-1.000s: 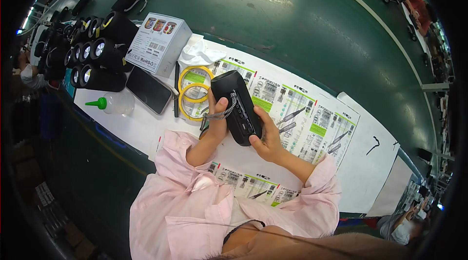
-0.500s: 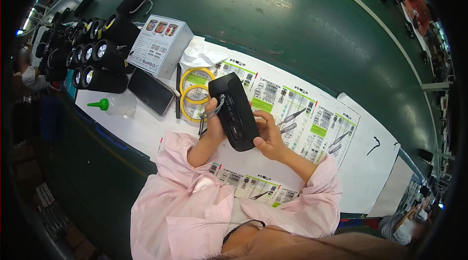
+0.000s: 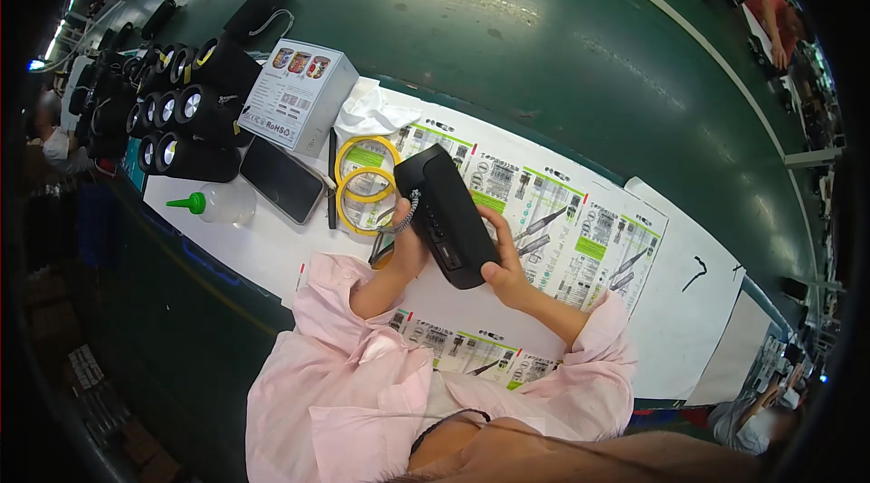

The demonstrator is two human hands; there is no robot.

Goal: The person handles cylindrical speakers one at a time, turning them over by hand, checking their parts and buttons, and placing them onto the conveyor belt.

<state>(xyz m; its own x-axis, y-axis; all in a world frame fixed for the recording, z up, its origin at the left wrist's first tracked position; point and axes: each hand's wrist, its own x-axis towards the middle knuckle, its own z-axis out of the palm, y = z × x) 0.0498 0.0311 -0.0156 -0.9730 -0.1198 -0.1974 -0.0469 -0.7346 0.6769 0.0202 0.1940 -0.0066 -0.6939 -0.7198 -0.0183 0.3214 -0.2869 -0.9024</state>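
Note:
A black cylindrical portable speaker (image 3: pixel 449 216) is held tilted above the printed sheets, a strip of buttons and ports along its side. My left hand (image 3: pixel 407 243) grips its left edge near a grey braided strap (image 3: pixel 405 215). Around the lower right end my right hand (image 3: pixel 505 264) is closed, thumb at the near edge and fingers along the far side. Two rolls of yellow tape (image 3: pixel 367 198) lie just left of my left hand. Under the speaker are the printed sheets (image 3: pixel 553 202) with green labels and pictures of tools.
A white printed box (image 3: pixel 294 102), a dark phone (image 3: pixel 283 182) and a green-tipped bottle (image 3: pixel 222 203) stand on the left of the table. Several black speakers (image 3: pixel 204 111) are stacked beyond them. A white cloth (image 3: pixel 376 110) lies by the box. Other people work at both far sides.
The speaker has shifted slightly right and nearer to me, rolling so that more of its smooth outer side shows. Both hands still hold it.

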